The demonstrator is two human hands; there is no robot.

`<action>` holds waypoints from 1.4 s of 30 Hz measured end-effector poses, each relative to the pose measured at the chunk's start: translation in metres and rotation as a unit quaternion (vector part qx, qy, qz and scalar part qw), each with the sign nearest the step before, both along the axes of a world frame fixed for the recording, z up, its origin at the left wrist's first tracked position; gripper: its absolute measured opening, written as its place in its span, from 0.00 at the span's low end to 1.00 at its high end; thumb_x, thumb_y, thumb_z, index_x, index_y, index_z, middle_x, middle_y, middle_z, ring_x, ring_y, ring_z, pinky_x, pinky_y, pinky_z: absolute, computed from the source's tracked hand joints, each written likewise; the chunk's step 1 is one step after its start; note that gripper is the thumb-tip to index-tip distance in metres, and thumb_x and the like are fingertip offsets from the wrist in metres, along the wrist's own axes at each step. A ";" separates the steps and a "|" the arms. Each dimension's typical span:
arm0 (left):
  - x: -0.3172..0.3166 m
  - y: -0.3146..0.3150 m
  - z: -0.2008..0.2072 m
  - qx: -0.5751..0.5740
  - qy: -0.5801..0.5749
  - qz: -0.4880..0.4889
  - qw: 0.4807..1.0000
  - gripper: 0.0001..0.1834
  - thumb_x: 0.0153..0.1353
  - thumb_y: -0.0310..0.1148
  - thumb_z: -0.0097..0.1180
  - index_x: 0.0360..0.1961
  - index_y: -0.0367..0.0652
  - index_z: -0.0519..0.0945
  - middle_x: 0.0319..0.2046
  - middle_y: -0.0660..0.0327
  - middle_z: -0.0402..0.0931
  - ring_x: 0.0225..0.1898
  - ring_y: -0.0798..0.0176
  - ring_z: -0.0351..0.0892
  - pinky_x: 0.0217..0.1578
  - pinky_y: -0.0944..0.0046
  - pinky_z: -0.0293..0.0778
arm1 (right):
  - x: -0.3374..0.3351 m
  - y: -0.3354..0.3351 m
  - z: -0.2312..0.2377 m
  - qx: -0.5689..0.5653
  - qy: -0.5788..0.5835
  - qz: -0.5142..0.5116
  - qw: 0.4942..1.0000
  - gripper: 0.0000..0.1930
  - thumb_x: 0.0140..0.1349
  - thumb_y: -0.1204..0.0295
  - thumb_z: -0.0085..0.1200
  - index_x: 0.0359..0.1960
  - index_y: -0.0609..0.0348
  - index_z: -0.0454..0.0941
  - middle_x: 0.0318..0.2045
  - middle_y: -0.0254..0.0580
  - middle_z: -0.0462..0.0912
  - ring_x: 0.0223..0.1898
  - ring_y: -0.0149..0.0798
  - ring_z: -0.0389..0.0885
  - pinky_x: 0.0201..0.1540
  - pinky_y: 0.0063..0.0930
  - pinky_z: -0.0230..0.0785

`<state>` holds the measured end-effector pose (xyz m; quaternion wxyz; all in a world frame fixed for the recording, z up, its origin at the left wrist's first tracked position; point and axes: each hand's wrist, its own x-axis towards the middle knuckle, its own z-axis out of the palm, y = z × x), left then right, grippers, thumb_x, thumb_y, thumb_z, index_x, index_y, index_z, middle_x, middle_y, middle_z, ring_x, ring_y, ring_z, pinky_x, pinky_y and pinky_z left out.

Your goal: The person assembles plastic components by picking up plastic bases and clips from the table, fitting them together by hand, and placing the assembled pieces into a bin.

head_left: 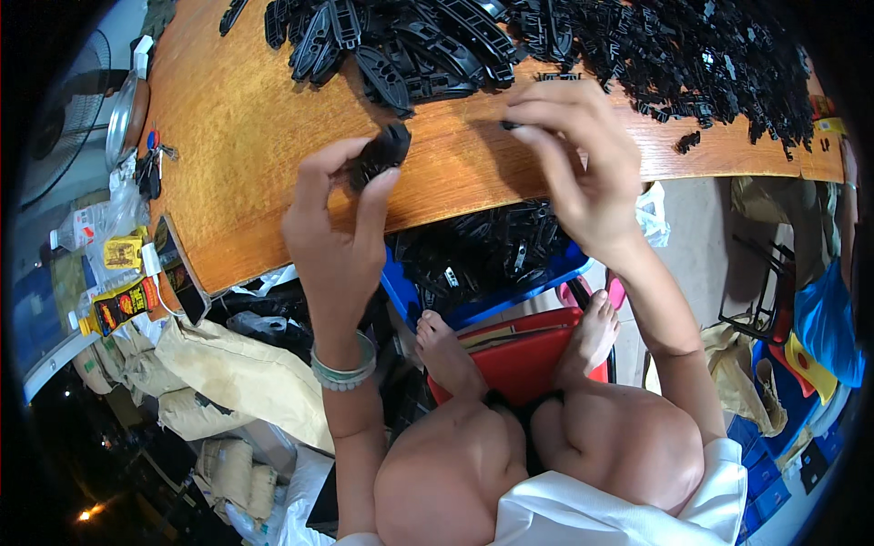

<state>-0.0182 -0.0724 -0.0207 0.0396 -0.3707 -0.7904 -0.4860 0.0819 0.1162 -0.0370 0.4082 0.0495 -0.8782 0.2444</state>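
Above the table's front part, my left hand (339, 200) is closed on a black plastic part (384, 153), gripped between thumb and fingers and tilted upward. My right hand (587, 155) pinches a small black plastic piece (509, 125) at its fingertips, a short way to the right of the larger part and apart from it. Beyond my left hand lies a pile of long, curved black plastic parts (391, 68). A broad heap of small black pieces (701, 68) covers the far right of the table, beyond my right hand.
The wooden table (246, 155) ends just below my hands. Under its edge stands a blue bin (473, 314) of black parts, near a red stool (537, 341) by my feet. Keys and scissors (151, 168) lie at the left; a fan (68, 118) stands beyond.
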 end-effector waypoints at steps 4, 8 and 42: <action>0.024 0.005 0.012 0.116 -0.281 -0.006 0.953 0.09 0.58 0.25 0.56 0.41 0.34 0.78 0.30 0.59 0.77 0.23 0.71 0.73 0.23 0.75 0.68 | 0.015 -0.012 0.013 -0.575 -0.081 0.106 0.807 0.09 0.63 0.77 0.50 0.44 0.66 0.74 0.25 0.36 0.78 0.22 0.21 0.71 0.25 0.16 0.67; 0.030 0.013 0.007 0.172 -0.396 -0.087 0.898 0.14 0.55 0.19 0.58 0.43 0.31 0.75 0.28 0.58 0.77 0.24 0.72 0.76 0.22 0.76 0.71 | 0.022 -0.012 0.013 -0.658 -0.082 0.196 0.722 0.11 0.61 0.78 0.50 0.45 0.70 0.73 0.34 0.48 0.79 0.25 0.33 0.79 0.26 0.21 0.73; -0.023 0.052 -0.004 -0.099 0.081 0.064 0.990 0.19 0.52 0.28 0.61 0.45 0.35 0.73 0.33 0.56 0.73 0.23 0.66 0.72 0.21 0.69 0.69 | 0.038 -0.023 0.002 -0.238 -0.138 0.015 0.961 0.08 0.52 0.82 0.57 0.35 0.63 0.80 0.33 0.43 0.79 0.35 0.37 0.77 0.38 0.28 0.71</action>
